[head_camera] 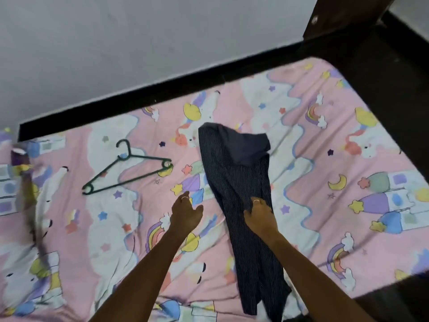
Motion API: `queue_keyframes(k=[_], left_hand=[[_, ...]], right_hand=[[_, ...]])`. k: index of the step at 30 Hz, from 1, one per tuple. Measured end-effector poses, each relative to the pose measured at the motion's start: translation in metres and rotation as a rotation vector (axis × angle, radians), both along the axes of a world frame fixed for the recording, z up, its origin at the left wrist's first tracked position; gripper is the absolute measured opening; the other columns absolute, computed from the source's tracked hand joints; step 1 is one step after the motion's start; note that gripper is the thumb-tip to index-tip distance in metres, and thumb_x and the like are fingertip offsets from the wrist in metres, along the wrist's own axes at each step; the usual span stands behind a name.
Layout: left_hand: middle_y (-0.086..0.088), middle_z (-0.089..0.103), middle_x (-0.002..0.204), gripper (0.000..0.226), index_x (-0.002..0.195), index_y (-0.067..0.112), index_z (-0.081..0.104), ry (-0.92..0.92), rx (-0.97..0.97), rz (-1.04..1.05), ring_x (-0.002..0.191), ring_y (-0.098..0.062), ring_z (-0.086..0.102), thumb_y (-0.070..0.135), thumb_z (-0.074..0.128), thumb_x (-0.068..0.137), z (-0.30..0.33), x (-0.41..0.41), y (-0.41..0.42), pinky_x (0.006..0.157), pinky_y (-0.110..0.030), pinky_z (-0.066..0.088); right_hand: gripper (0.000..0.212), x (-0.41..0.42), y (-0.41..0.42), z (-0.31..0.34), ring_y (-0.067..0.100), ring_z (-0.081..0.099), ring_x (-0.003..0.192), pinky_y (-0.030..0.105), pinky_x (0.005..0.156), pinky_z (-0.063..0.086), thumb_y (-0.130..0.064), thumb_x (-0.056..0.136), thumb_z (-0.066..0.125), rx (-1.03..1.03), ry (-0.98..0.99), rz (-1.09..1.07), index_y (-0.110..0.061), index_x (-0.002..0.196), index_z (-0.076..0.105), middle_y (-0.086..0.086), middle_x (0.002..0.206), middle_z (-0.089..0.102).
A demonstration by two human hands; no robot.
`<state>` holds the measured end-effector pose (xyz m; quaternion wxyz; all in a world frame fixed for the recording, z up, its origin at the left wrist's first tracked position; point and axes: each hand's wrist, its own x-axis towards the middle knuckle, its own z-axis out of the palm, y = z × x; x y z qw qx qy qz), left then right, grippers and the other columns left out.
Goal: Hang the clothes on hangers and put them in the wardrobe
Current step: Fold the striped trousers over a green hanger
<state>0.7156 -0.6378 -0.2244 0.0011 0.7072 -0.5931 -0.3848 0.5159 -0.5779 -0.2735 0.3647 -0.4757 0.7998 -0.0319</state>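
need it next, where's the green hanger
In the head view the green hanger lies flat on the bedsheet, left of the striped garment, beyond the left hand.

No readable text, labels, brand names, numbers or signs appear anywhere in this view. The bedsheet (301,126) carries only printed cartoon pictures, such as rainbows, stars, moons and clouds, with no lettering among them. The dark pinstriped garment (234,173) shows no visible tag or logo, and the green hanger (130,169) near the sheet's far left edge bears no marking that can be made out.
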Motion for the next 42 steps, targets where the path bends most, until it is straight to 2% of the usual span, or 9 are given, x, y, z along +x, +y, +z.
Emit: queue_keyframes(k=[7, 12, 17, 20, 26, 29, 31, 36, 42], left_hand=[[-0.014, 0.036, 0.15, 0.059, 0.145, 0.006, 0.033, -0.065, 0.248, -0.016, 0.138, -0.028, 0.034, 0.023, 0.057, 0.093, -0.068, -0.002, -0.006, 0.111, -0.035, 0.027], [-0.013, 0.036, 0.15, 0.058, 0.145, 0.006, 0.034, -0.108, 0.35, -0.053, 0.138, -0.027, 0.034, 0.022, 0.055, 0.094, -0.088, 0.007, 0.008, 0.11, -0.033, 0.027], [-0.013, 0.036, 0.15, 0.056, 0.144, 0.005, 0.033, -0.077, 0.356, -0.062, 0.138, -0.024, 0.034, 0.02, 0.055, 0.095, -0.095, 0.014, 0.016, 0.108, -0.028, 0.026], [-0.012, 0.038, 0.149, 0.052, 0.144, 0.004, 0.035, -0.064, 0.361, -0.075, 0.137, -0.024, 0.036, 0.019, 0.052, 0.097, -0.093, 0.02, 0.018, 0.107, -0.025, 0.026], [-0.011, 0.057, 0.128, 0.042, 0.125, 0.011, 0.054, 0.134, 0.478, 0.242, 0.115, -0.03, 0.054, 0.041, 0.051, 0.096, -0.063, 0.018, 0.001, 0.101, -0.038, 0.042], [-0.008, 0.066, 0.108, 0.058, 0.112, 0.012, 0.06, 0.357, 0.549, 0.446, 0.101, -0.027, 0.061, 0.063, 0.049, 0.088, -0.031, 0.002, -0.024, 0.086, -0.037, 0.049], [-0.007, 0.071, 0.104, 0.066, 0.111, 0.017, 0.066, 0.501, 0.625, 0.461, 0.099, -0.026, 0.064, 0.073, 0.055, 0.078, -0.009, -0.007, -0.038, 0.084, -0.035, 0.051], [-0.01, 0.069, 0.074, 0.022, 0.104, -0.003, 0.064, 0.594, 0.393, 0.358, 0.06, -0.019, 0.064, 0.015, 0.056, 0.096, 0.048, -0.016, -0.042, 0.059, -0.027, 0.051], [-0.006, 0.056, 0.067, 0.011, 0.09, 0.008, 0.056, 0.585, 0.287, 0.024, 0.06, -0.018, 0.043, 0.013, 0.05, 0.098, 0.128, 0.036, -0.016, 0.05, -0.023, 0.035]], right_hand=[[0.043, -0.016, 0.04, -0.08, 0.04, 0.047, 0.119, 0.048, 0.101, 0.041, -0.016, 0.088, 0.053, 0.337, -0.075, -0.312, 0.0, 0.127, 0.043, 0.017, 0.131, 0.043], [0.047, -0.007, 0.05, -0.109, 0.04, 0.048, 0.119, 0.048, 0.099, 0.042, -0.026, 0.091, 0.06, 0.248, -0.047, -0.449, 0.0, 0.128, 0.046, 0.018, 0.129, 0.048], [0.028, -0.006, 0.009, -0.135, 0.039, 0.06, 0.093, 0.042, 0.078, 0.052, -0.028, 0.092, 0.056, 0.115, -0.067, -0.679, 0.0, 0.088, 0.058, 0.022, 0.1, 0.061], [0.02, 0.001, -0.022, -0.139, 0.032, 0.057, 0.081, 0.031, 0.066, 0.039, -0.016, 0.097, 0.048, 0.067, -0.137, -0.747, -0.002, 0.083, 0.054, 0.018, 0.089, 0.059], [0.015, 0.055, -0.047, -0.044, 0.014, 0.048, 0.072, 0.017, 0.061, 0.041, -0.019, 0.102, 0.04, -0.187, -0.62, -0.78, -0.007, 0.096, 0.047, -0.002, 0.077, 0.048], [0.016, 0.082, -0.03, 0.028, 0.013, 0.053, 0.078, 0.018, 0.068, 0.041, -0.025, 0.101, 0.045, -0.17, -0.894, -0.581, -0.016, 0.09, 0.05, -0.007, 0.078, 0.054], [0.021, 0.098, -0.004, 0.076, 0.013, 0.047, 0.062, 0.018, 0.052, 0.036, -0.02, 0.102, 0.044, -0.092, -1.114, -0.414, -0.017, 0.081, 0.046, -0.002, 0.067, 0.05], [0.025, 0.11, 0.045, 0.149, 0.001, 0.047, 0.051, 0.013, 0.051, 0.039, -0.022, 0.102, 0.045, -0.033, -1.207, -0.193, -0.017, 0.078, 0.052, -0.004, 0.064, 0.05], [0.035, 0.088, 0.045, 0.113, 0.021, 0.051, 0.071, 0.034, 0.073, 0.05, -0.03, 0.101, 0.044, -0.232, -0.99, -1.015, 0.001, 0.097, 0.061, 0.009, 0.069, 0.055]])
